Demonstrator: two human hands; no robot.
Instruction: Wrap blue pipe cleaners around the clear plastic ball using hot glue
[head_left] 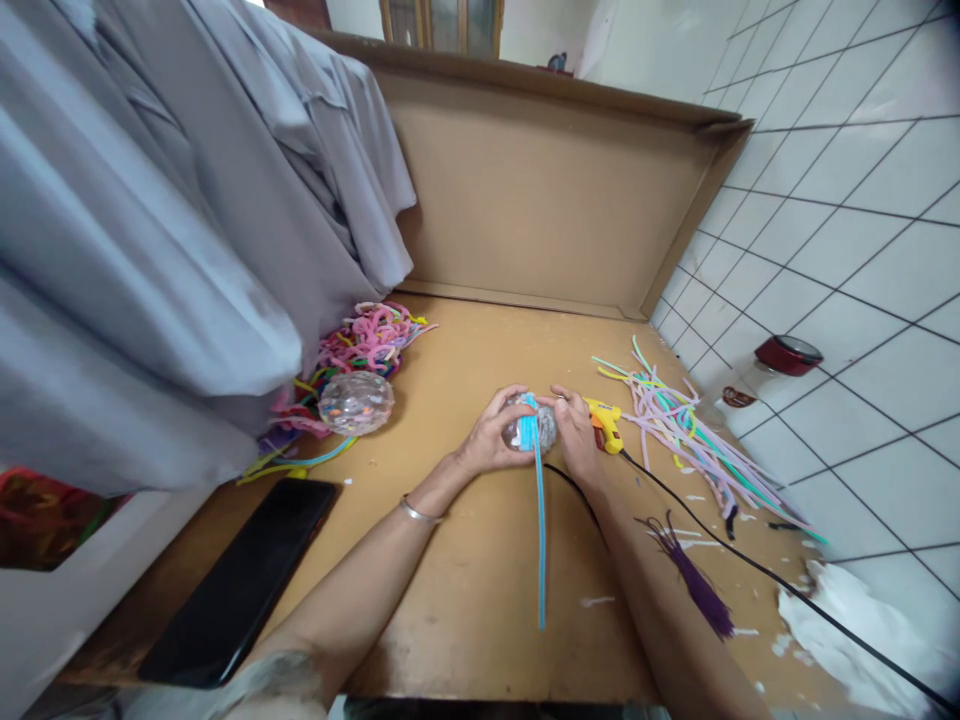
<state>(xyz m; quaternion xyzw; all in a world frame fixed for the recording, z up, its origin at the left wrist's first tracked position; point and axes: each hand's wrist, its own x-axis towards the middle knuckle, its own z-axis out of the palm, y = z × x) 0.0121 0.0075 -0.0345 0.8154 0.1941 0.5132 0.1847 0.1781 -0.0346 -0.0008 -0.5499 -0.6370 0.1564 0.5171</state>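
The small, clear round thing [547, 428] sits between the two hands, a bit below the middle of the view. The left hand [491, 432] curls around its 9 o'clock side, with the fingers partly closed, and has hold of it. The right hand [576, 432] is at its 3 o'clock side, with bent fingers close to it. I cannot tell how hard those fingers pinch, or if they pinch at all.

The round thing looks shiny and bumpy. Blue fuzzy strips [528, 432] lie side by side on it, and one long, thin blue strip [541, 540] hangs straight to 6 o'clock.

Going by the clock around the hands, a yellow glue gun [606, 425] is at 3 o'clock, just beside the right hand. Its black cord [720, 558] runs off to 4 o'clock. Past the gun is a messy heap of soft, pale sticks [679, 430], with a red-lidded jar [765, 372] behind it. A purple bundle [697, 588] and a crumpled white cloth [855, 635] are at 4 o'clock.

A bigger see-through ball with coloured spots [356, 403] is at 9 o'clock, against a pink, curly pile [375, 338] at 10 o'clock. A flat black phone [241, 580] is at 8 o'clock. Grey cloth [247, 200] hangs at 10 o'clock, and a brown cardboard wall [547, 190] blocks 12 o'clock.
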